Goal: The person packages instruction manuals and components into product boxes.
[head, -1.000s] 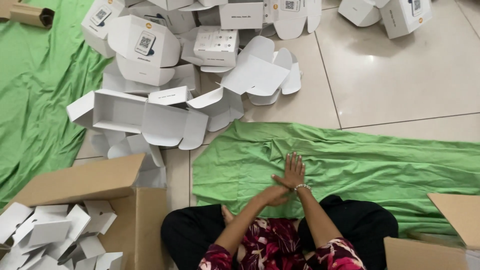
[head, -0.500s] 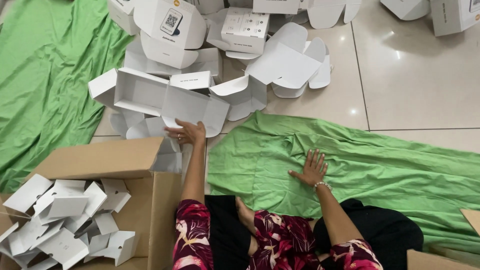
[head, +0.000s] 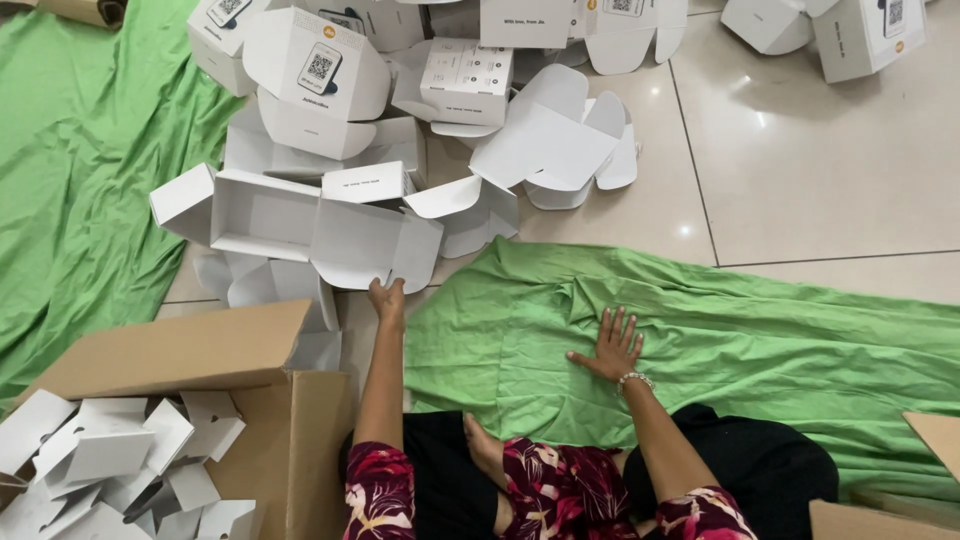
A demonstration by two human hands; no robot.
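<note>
Left hand (head: pixel 386 298) touches the near edge of the unfolded box (head: pixel 300 222) at the front of the box pile (head: pixel 400 90), carton (head: pixel 200 400) of flat blanks (head: pixel 110 460) to its left, right hand (head: pixel 610 345) flat on the cloth (head: pixel 720 340) spread right of both, over the floor (head: pixel 800 170).

White is seen on the open box (head: pixel 300 225) touched by the left hand (head: pixel 387 300), and on the heap of boxes (head: pixel 400 80), some marked with small black square codes. A bright green cloth (head: pixel 720 340) is pressed by the right hand (head: pixel 612 347). Plain brown is shown by the carton (head: pixel 190 350). The sleeves (head: pixel 380 490) are patterned in dark red and pink flowers; the floor (head: pixel 820 170) is pale beige.
</note>
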